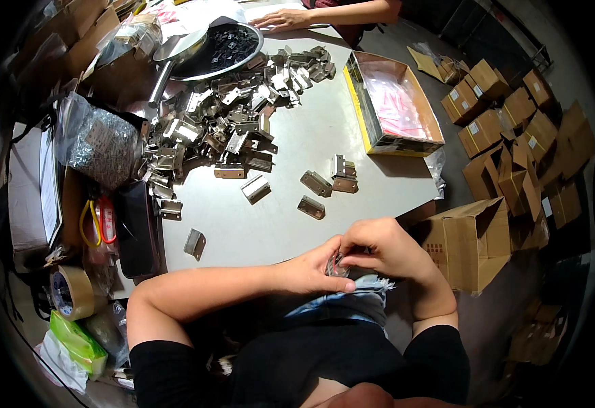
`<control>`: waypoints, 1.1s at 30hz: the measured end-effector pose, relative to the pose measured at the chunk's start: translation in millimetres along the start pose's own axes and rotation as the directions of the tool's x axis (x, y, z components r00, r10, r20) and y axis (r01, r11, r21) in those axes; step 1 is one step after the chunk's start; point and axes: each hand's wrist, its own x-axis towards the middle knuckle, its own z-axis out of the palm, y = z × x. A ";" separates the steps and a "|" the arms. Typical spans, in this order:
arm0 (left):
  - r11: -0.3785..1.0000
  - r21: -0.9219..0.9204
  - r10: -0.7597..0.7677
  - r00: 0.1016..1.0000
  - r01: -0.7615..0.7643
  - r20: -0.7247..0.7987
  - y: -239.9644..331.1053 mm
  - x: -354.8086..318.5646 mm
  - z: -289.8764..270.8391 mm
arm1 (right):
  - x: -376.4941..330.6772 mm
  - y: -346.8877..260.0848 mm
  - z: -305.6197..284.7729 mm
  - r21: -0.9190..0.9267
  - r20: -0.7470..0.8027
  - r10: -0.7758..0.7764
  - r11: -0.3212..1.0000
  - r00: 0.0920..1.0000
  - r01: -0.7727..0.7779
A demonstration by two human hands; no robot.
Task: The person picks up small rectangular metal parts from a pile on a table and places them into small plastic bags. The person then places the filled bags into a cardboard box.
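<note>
Close to my body, over my lap at the table's front edge, my left hand [314, 269] is closed around a small clear plastic bag [337, 266] with red marks. My right hand [382, 246] meets it from the right, fingers bent and pinching at the bag's upper part. Fingers cover most of the bag, so its contents are hard to make out. Beyond my hands lie a few loose metal brackets [311, 207], bent and with holes. A large heap of similar brackets [233, 129] spreads over the table's left and middle.
An open box [406, 139] of clear, red-printed bags stands at the right. A metal pan [260, 51] of small black parts sits behind the heap. At left are a bag of small metal parts [97, 143], a phone [138, 231] and tape [73, 292]. Another person's hand [284, 19] rests at the far edge.
</note>
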 end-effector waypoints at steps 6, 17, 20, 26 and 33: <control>0.934 -0.344 -0.087 0.995 0.098 0.047 4.5 -1.8 -5.1 | 0.7 7.5 1.8 0.073 -0.022 -0.146 0.986 0.989 0.147; 0.905 0.346 0.323 0.929 -0.247 -0.182 28.8 6.0 -10.7 | 6.5 -6.0 -2.2 -0.150 -0.232 -0.330 0.942 0.915 0.302; 0.808 0.526 0.455 0.849 -0.266 -0.269 19.1 11.5 -22.5 | 12.5 -7.8 -2.5 -0.286 -0.277 -0.385 0.908 0.880 0.307; 0.859 0.496 0.374 0.816 -0.127 -0.440 17.8 10.8 -24.8 | 19.3 19.7 2.2 -0.177 -0.256 -0.261 0.959 0.931 0.220; 0.822 0.424 0.556 0.695 -0.379 -0.456 10.4 10.1 -22.1 | 16.3 26.8 -6.6 -0.017 -0.280 -0.061 0.998 0.958 0.058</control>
